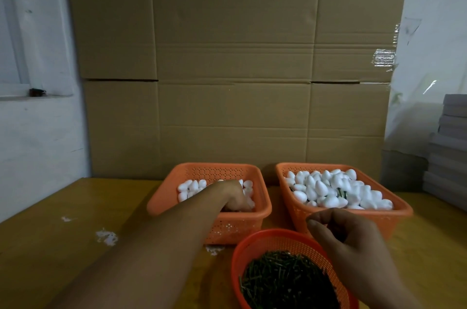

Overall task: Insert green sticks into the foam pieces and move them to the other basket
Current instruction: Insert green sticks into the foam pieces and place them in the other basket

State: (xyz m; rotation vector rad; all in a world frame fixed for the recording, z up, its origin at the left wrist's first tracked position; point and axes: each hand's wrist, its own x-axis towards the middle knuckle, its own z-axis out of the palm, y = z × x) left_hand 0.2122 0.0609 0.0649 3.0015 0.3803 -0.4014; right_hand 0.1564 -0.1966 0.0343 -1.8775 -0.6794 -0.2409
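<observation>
Nearest the camera, at the tabletop's (50, 245) front edge, a round orange-red mesh basket (265, 239) holds a dense heap of short dark green sticks (285, 281), too many to count. Over its right rim hovers the right hand (353, 240), fingers loosely curled with thumb and forefinger drawn toward each other; whether they pinch a stick I cannot tell.

Behind it, toward the back edge, two rectangular orange perforated baskets stand side by side. That makes three baskets in all. The left basket (161, 205) is partly filled with white egg-shaped foam pieces (192, 188), smooth and matte. The left hand (233, 197) reaches down into it, fingers curled in among the pieces; its grasp is hidden by the hand's back and the basket wall. The right basket (399, 210) is heaped above its rim with the same foam shapes, and a few green stick ends (341, 192) show between them.

White foam crumbs (107, 236) lie on the wood near the left edge. A tall wall of flattened cardboard (232, 56) stands behind the baskets, and a stack of grey boards (449, 147) rises at the right.
</observation>
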